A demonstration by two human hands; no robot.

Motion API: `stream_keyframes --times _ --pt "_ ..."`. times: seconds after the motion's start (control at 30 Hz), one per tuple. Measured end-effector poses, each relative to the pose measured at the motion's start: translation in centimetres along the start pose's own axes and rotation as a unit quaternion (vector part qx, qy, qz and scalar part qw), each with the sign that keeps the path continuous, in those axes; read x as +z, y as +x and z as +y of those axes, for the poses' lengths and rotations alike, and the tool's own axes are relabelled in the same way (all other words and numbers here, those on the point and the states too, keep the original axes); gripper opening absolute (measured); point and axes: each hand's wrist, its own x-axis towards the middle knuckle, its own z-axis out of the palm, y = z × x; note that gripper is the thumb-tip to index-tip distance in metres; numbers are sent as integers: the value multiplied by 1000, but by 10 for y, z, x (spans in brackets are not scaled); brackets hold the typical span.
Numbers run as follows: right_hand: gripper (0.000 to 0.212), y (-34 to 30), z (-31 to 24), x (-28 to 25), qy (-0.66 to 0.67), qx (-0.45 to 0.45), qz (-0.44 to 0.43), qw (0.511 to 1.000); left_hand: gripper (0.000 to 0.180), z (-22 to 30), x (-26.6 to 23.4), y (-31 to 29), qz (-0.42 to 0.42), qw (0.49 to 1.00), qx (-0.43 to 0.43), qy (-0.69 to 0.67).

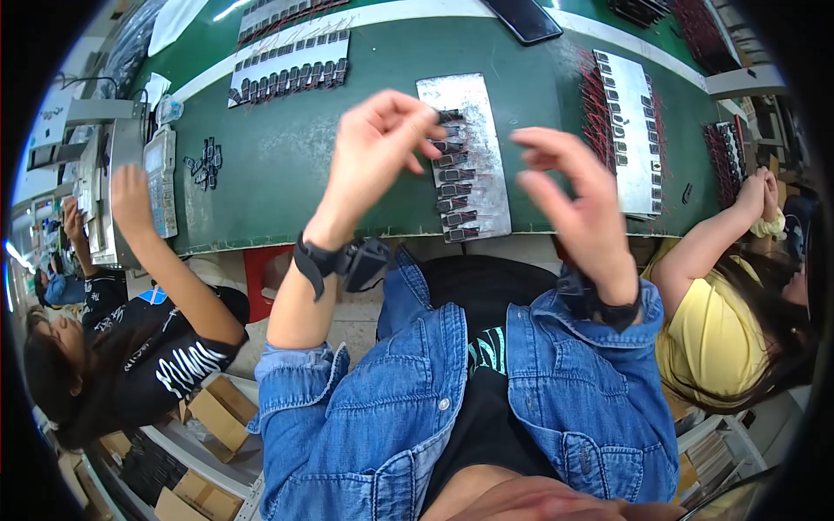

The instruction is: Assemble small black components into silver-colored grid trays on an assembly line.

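A metal plate (486,165) lies on the green table in front of me, bearing a column of small black rectangular parts (455,189) with thin red wires. My left hand (378,152) is over the plate's left edge, thumb and forefinger drawn together beside the topmost black part (449,115). Whether something is pinched there, I cannot make out. Right of the plate, my right hand (575,187) hovers with thumb and fingers apart and holds nothing. Both wrists wear black straps.
Another plate of wired parts (627,130) lies to the right, and one (291,65) at the far left. A loose pile of black parts (205,162) is on the left of the green table (287,174). A dark phone-like slab (526,19) lies at the far side. Co-workers sit on both sides.
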Motion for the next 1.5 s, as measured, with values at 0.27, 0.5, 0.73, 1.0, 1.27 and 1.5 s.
stream_keyframes --times 0.27,0.5,0.73,1.0,1.27,1.5 --pt "24 -3 48 -125 -213 78 171 959 18 -13 -42 46 55 986 -24 157" --pt "21 3 68 -125 -305 81 152 937 17 -19 -26 40 100 953 57 279" --pt "20 -1 62 -153 -349 18 87 933 22 2 -38 15 178 899 205 343" --pt "15 -3 113 -163 -308 37 38 950 63 -47 -240 -58 392 675 84 619" --pt "15 -9 121 -174 -270 85 11 959 69 -64 -252 -55 232 751 37 618" --pt "29 -13 76 -150 -157 95 54 982 70 -61 -129 -45 140 759 128 623"
